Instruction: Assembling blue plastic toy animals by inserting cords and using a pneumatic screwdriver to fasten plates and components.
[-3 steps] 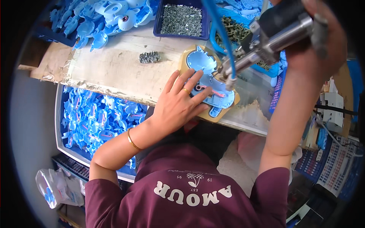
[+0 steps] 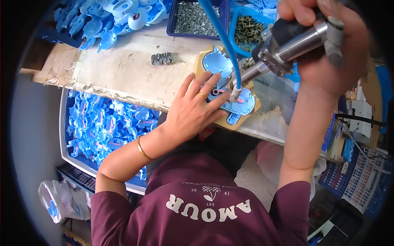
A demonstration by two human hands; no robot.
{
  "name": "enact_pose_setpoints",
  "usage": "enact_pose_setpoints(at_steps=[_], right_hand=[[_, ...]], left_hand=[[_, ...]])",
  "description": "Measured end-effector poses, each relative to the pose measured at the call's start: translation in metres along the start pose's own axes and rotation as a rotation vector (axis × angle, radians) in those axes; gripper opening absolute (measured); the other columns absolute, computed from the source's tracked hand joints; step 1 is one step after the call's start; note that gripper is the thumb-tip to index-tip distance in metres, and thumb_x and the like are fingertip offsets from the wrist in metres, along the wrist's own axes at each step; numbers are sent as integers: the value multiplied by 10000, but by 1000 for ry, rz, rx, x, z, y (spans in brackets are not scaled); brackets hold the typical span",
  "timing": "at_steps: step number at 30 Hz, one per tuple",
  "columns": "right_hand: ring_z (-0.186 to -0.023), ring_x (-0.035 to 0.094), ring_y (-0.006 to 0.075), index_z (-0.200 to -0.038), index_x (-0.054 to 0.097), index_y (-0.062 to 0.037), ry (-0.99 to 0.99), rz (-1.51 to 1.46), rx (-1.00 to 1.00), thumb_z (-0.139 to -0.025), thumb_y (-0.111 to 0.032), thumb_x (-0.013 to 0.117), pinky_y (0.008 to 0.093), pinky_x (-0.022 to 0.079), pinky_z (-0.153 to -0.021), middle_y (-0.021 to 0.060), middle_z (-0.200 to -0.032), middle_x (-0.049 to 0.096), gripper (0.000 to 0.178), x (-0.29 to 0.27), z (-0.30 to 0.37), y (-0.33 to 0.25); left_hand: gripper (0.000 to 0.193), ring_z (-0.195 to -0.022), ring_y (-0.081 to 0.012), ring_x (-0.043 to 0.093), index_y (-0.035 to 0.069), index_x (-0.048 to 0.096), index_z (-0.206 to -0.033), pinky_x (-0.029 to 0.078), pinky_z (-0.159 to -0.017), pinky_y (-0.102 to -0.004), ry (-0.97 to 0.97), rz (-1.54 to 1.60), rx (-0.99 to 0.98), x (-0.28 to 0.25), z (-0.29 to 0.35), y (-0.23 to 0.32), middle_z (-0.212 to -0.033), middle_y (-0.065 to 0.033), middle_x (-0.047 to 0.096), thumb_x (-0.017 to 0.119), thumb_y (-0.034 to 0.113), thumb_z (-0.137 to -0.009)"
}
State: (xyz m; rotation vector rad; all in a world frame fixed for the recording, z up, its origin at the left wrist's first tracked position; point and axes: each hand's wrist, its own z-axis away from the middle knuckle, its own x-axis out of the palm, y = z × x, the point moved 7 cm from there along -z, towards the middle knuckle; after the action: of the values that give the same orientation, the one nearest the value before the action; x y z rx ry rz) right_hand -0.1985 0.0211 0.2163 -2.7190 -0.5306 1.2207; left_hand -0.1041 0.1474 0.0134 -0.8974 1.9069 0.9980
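Observation:
A light-blue plastic shell half (image 2: 217, 64) lies hollow side up in a tan fixture (image 2: 199, 65) at the bench's front edge. My left hand (image 2: 186, 106) rests flat across its left side, fingers spread, and hides part of it. High on the right, my right hand (image 2: 336, 61) is wrapped round a power screwdriver (image 2: 301, 43) with a metal barrel. The tool slants down to the left, and its tip is over the middle of the shell, beside my left fingertips. Whether the tip touches is hidden. A blue hose (image 2: 223, 35) runs to its nose.
A small grey clump of screw-like pieces (image 2: 162, 59) sits on the bench (image 2: 111, 67). Behind are a dark-blue tray (image 2: 197, 36) of small metal parts and a blue basket (image 2: 232, 35) of brownish pieces. Blue shells (image 2: 123, 16) pile up far left; a crate (image 2: 65, 139) of them stands below.
The screwdriver and my right hand have shifted left and down, bringing the tip further in over the shell. The hose swings left with it. My left hand stays nearly still.

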Motion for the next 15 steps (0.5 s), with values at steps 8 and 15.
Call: enact_pose_setpoints(at_steps=[8,15], right_hand=[[-524,541,139,-1344,330,40,652,-482,663,-825,-71,591,266,487,-506,104,-702,588,591,41,7,-2],[-525,549,123,-995,566,3,970,-275,734,-834,-72,656,249,410,-484,58,-671,602,199,41,27,-13]], left_hand=[[392,-1337,-319,429,194,653,-1180,353,-1116,-531,-6,-12,5,4,2,-1,-1403,-128,496,708,394,-848],[432,-1328,-342,437,233,634,-1260,351,-1116,-544,-27,-53,-3,8,1,1,-1358,-134,533,700,384,-861]])
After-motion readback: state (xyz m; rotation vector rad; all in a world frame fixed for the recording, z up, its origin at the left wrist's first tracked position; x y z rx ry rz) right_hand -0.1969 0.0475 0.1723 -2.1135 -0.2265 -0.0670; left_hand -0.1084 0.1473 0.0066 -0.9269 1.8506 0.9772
